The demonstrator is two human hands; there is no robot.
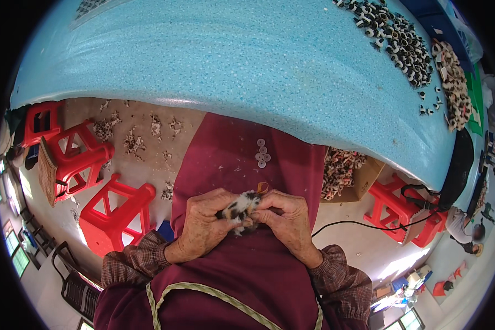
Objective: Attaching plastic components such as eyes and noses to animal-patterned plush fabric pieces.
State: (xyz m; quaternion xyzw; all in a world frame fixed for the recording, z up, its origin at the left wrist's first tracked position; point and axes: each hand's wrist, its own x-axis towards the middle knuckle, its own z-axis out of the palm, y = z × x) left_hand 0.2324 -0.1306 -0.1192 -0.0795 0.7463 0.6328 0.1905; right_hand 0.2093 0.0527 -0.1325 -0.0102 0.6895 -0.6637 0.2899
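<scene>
Over my lap, a small furry piece (241, 208) with white, black and tan patches is held between my two hands; its exact kind is hard to make out. My left hand (207, 217) pinches its left side with thumb and fingers. From the other side, my right hand (285, 218) grips it near the upper right end, where a thin orange-yellow loop (263, 187) sticks out. Several small whitish round discs (263, 150) with centre holes lie on the dark red apron (225, 143), beyond my hands.
A blue speckled table (214, 66) spans the far side, with heaps of black-and-white pieces (404, 47) and beige-brown pieces (454, 82) at right. Below it stands a cardboard box (366, 179) of furry pieces. Red stools (115, 214) stand left and right; scraps (133, 143) litter the floor.
</scene>
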